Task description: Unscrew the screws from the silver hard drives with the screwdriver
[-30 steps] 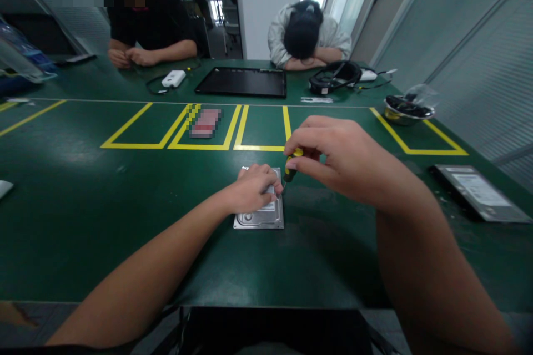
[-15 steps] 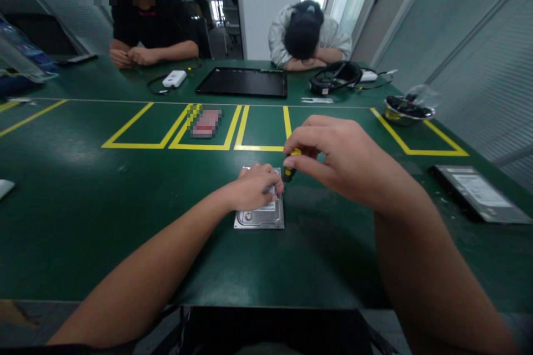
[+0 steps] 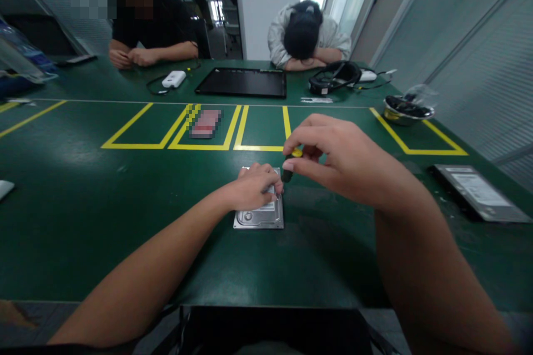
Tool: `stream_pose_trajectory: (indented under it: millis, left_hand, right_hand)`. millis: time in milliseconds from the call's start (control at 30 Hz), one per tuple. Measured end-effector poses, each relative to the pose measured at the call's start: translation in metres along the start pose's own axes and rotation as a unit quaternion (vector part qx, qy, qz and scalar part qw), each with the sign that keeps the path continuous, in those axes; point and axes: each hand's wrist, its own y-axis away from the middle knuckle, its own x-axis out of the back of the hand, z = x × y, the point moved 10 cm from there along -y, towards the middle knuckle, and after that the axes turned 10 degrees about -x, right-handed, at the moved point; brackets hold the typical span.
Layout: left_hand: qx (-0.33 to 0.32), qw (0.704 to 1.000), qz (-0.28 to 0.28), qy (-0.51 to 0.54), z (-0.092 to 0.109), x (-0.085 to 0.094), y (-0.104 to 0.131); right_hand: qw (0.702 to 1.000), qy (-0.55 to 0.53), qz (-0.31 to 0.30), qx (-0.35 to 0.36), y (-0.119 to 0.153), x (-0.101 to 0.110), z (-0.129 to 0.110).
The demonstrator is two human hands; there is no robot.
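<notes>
Head view: a silver rectangular metal hard drive with a pale label lies flat on the dark green tabletop, ahead of the person, its longer axis seeming to run away from the body. The left hand is the nearer one: it rests across the drive's top from the left, fingers bent, fingertips by the drive's right edge. The right hand is raised to the right of the drive, thumb and fingers pinched around a small dark-and-yellow screwdriver. Everything turns on that right edge: the tool leans, its upper end off to the right, its lower end just beside the left fingertips.

The shaft and tip are too small and dim to make out, so whether they touch the drive cannot be told. The left hand covers much of the label, and whether its fingers press hard or pinch anything does not show. Farther off, a pinkish-red rectangular item is blurred into blocks, and a smooth white object is cut off by the left border.
</notes>
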Motion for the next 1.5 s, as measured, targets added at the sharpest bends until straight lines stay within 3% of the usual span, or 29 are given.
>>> stream_pose_trajectory:
  millis: [400,600,867,1100,1333,1500]
  left_hand:
    - [0.000,1.000,0.003,-0.010,-0.0025,-0.0018,-0.0005]
    - [-0.002,1.000,0.002,0.001,-0.0007,-0.0012,-0.0001]
    - [0.001,1.000,0.003,-0.003,-0.0010,-0.0002,-0.0002]
    - [-0.012,1.000,0.007,0.006,0.0015,0.0000,0.0008]
    - [-0.011,1.000,0.010,0.000,0.0016,0.0000,0.0005]
    - [-0.009,1.000,0.003,0.007,0.0033,0.0007,0.0015]
  right_hand:
    - [1.000,-0.002,-0.011,0.014,0.0012,-0.0028,-0.0018]
    - [1.000,-0.010,-0.003,-0.013,0.0010,-0.0019,0.0036]
    - [1.000,-0.024,0.000,0.011,-0.0001,-0.0037,-0.0004]
    - [0.999,-0.042,-0.025,0.011,0.0026,-0.0012,-0.0004]
    - [1.000,-0.026,0.012,0.009,0.0001,0.0014,0.0008]
    - [1.000,-0.030,0.004,0.000,0.0020,0.0024,0.0023]
